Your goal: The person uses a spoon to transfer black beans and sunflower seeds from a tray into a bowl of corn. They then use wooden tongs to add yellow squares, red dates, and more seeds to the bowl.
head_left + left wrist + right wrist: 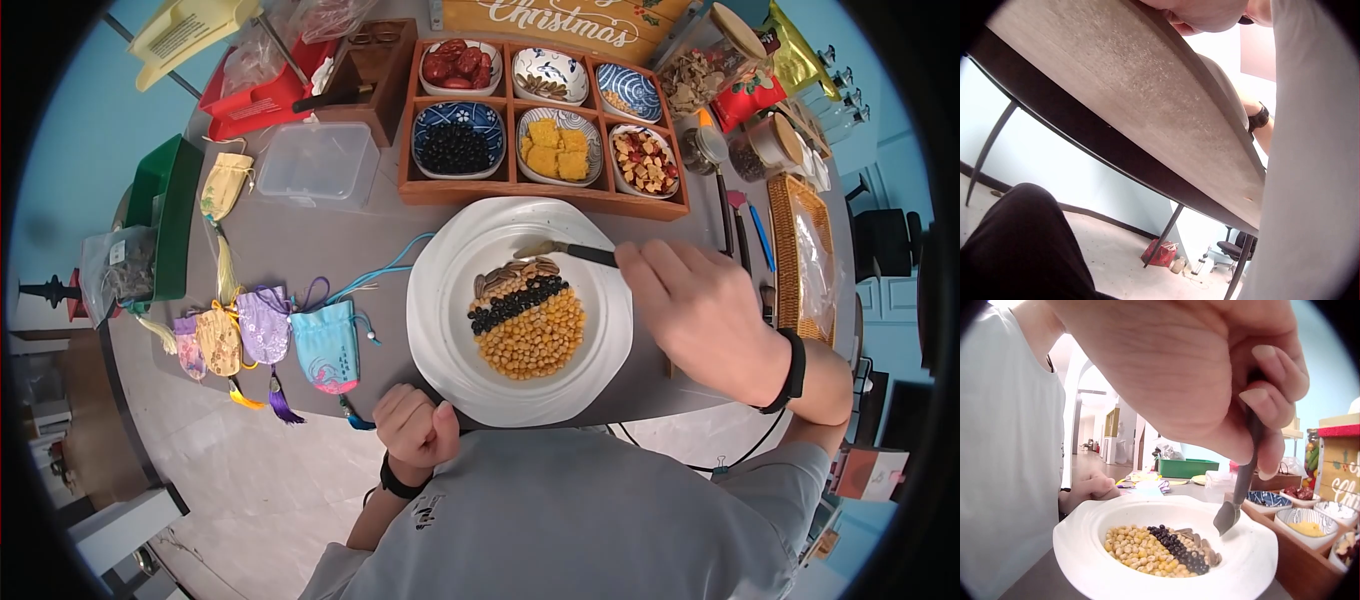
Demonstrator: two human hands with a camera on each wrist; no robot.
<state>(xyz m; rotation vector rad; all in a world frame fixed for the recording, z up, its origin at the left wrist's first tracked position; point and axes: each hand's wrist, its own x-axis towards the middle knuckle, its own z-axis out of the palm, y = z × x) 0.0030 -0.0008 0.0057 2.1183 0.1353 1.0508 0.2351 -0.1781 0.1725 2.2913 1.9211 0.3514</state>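
My right hand (690,305) grips the dark handle of a small spoon (1227,517). The spoon's head hangs over the far inner side of a white wavy-rimmed bowl (440,345), close to a row of striped seeds (505,277). Below them in the bowl lie pale beans, then a band of black beans (520,305) and a patch of yellow kernels (530,343). Near the bowl's front left edge rests my left hand (415,428), fingers loosely curled around nothing. Only part of that hand shows at the top of the left wrist view, beside the table edge.
Behind the bowl stands a wooden compartment box (545,200) holding small dishes of red dates, black beans, yellow squares and dried fruit. Drawstring pouches (325,348) and a clear plastic box (318,165) lie left. Tools, jars and a wicker tray (822,260) are right.
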